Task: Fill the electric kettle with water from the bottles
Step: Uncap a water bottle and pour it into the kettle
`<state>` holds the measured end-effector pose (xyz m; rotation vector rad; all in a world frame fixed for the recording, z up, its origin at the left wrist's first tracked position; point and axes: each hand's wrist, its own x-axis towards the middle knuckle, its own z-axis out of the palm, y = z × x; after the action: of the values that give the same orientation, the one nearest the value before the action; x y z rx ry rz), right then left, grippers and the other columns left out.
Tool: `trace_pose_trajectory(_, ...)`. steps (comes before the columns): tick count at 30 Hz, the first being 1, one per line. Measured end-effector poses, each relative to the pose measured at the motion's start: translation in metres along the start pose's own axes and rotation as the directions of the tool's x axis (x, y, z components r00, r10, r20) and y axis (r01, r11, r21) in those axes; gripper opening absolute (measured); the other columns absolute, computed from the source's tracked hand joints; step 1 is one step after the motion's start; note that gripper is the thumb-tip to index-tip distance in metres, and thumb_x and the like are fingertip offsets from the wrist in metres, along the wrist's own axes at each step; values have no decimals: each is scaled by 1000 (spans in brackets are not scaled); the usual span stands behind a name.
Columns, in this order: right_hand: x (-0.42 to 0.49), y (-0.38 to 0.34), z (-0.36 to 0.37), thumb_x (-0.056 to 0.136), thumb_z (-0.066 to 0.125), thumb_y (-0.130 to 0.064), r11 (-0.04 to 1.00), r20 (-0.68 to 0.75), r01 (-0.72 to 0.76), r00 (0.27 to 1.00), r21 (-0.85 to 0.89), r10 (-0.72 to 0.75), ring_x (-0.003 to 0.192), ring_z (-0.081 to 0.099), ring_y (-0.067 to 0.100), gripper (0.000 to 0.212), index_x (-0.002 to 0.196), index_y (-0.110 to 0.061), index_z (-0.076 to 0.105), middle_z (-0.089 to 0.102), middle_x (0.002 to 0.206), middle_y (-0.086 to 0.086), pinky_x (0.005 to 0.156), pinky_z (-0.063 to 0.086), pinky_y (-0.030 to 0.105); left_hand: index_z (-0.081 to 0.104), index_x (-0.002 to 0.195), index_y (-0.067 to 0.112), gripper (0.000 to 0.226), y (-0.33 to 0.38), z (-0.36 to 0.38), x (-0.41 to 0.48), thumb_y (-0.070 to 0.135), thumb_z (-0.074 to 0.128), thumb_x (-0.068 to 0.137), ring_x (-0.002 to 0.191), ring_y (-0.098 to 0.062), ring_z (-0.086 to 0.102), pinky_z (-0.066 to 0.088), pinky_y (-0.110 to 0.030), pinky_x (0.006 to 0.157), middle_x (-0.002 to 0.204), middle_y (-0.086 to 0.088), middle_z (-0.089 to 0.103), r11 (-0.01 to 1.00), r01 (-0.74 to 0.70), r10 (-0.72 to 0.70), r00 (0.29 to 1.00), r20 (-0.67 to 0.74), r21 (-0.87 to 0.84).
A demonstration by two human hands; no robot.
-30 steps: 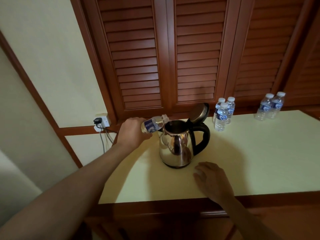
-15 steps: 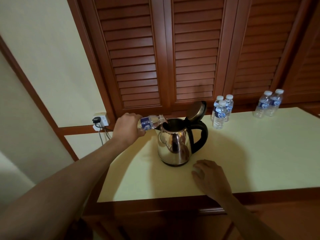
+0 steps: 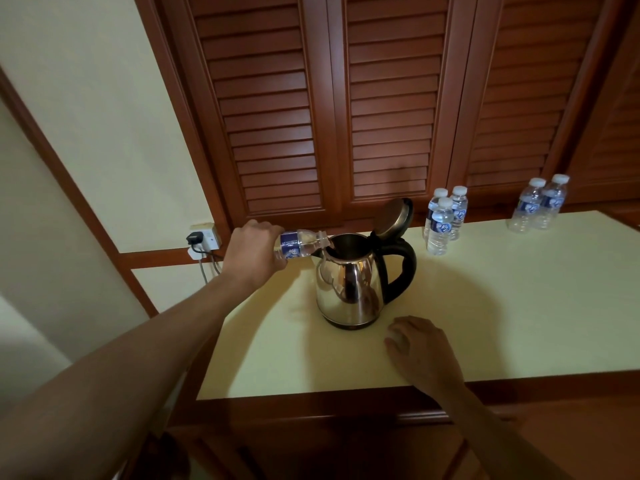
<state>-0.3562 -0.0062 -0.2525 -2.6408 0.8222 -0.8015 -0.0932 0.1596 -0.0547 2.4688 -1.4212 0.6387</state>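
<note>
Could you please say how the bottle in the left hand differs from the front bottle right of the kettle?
The held bottle lies tipped over the kettle; the standing bottle is upright. The held bottle is uncapped; the standing bottle has a white cap. Both have blue labels.

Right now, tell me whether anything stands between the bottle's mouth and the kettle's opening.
Nothing visible does. The kettle has its lid swung back, and the bottle, held by the left hand, lies with its mouth at the open rim. The right hand rests on the table.
</note>
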Motion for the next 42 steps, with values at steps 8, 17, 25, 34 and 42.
trace_pose_trajectory(8, 1, -2, -1, 84, 58, -38, 1000, 2, -1, 1000, -6, 1, 99, 62, 19, 27, 100, -21, 72, 70, 104, -4, 85, 48, 35, 69, 118, 15, 48, -3, -2, 3, 25, 81, 72, 95, -31, 57, 48, -41, 76, 101, -7, 71, 999, -22, 23, 1000, -12, 38)
trace_pose_trajectory(17, 1, 0, 0, 85, 49, -45, 1000, 23, -9, 1000, -2, 9, 103, 60, 16, 35, 103, -24, 71, 68, 109, -8, 89, 46, 33, 69, 116, 15, 46, 1, -6, 7, 25, 81, 73, 96, -31, 57, 47, -43, 78, 104, -8, 71, 998, -32, 33, 999, -31, 54)
trace_pose_trajectory(25, 0, 1, 2, 85, 52, -44, 1000, 12, -7, 1000, -3, 7, 103, 61, 17, 33, 103, -23, 71, 68, 109, -7, 88, 48, 34, 68, 117, 16, 45, 2, -8, 10, 26, 81, 75, 98, -29, 56, 42, -40, 78, 106, -7, 70, 997, -30, 33, 999, -42, 71)
trace_pose_trajectory(34, 1, -1, 1, 83, 56, -40, 1000, -2, -18, 1000, 7, 18, 97, 60, 16, 26, 97, -23, 70, 68, 102, -7, 85, 48, 34, 68, 115, 17, 45, 2, -7, 13, 24, 82, 73, 96, -29, 56, 41, -40, 77, 103, -6, 70, 995, -45, 50, 997, -59, 92)
trace_pose_trajectory(42, 1, 1, 3, 83, 53, -43, 1000, 2, -20, 1000, 4, 20, 99, 60, 16, 30, 100, -23, 69, 67, 104, -8, 86, 46, 33, 65, 122, 17, 50, 2, -10, 15, 25, 81, 76, 101, -29, 54, 41, -41, 82, 108, -6, 68, 990, -74, 80, 996, -41, 123)
